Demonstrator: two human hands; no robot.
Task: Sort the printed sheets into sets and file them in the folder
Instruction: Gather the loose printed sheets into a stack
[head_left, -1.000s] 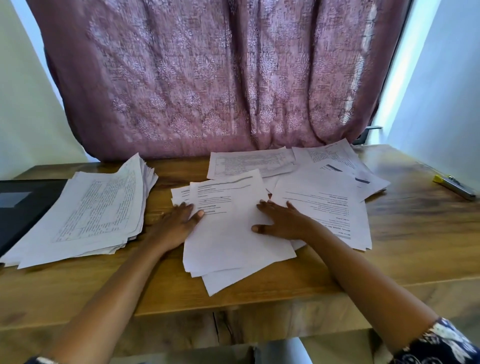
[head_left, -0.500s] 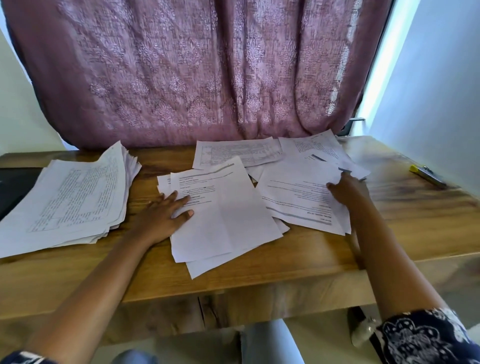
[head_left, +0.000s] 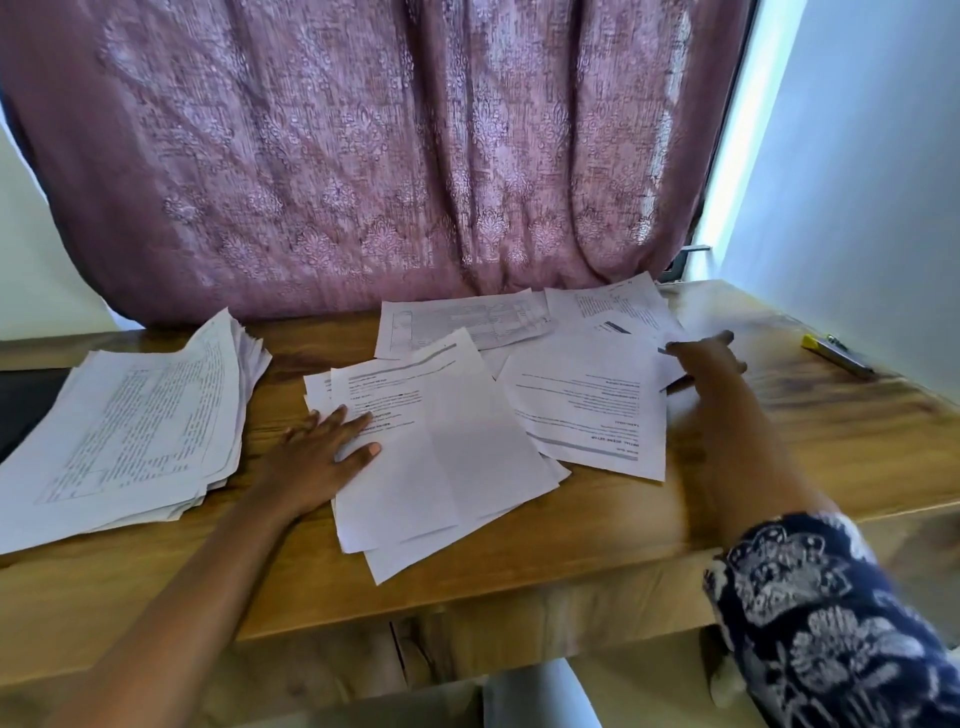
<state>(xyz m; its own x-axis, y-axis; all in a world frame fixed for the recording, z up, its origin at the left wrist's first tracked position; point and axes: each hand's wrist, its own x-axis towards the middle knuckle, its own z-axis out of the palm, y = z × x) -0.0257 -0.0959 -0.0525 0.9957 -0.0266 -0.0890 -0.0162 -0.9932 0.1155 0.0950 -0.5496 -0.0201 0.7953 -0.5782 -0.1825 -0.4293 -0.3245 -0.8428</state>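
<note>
A mauve patterned curtain (head_left: 389, 156) hangs behind the wooden table (head_left: 831, 431), daylight edging the pale blue wall (head_left: 857, 156) at right

So it's a light brown wooden worktop (head_left: 810, 447), grain pretty visible. At the far left edge there's a flat black panel (head_left: 26, 410), with a thick messy stack of white printed sheets (head_left: 140, 421) just beside it. A small fanned pile of white printed pages (head_left: 441, 447) sits in the middle, with loose overlapping white sheets (head_left: 587, 400) at the back right. A slim yellow-and-grey tool (head_left: 836, 356) lies near the right edge, can't tell what it is.
</note>
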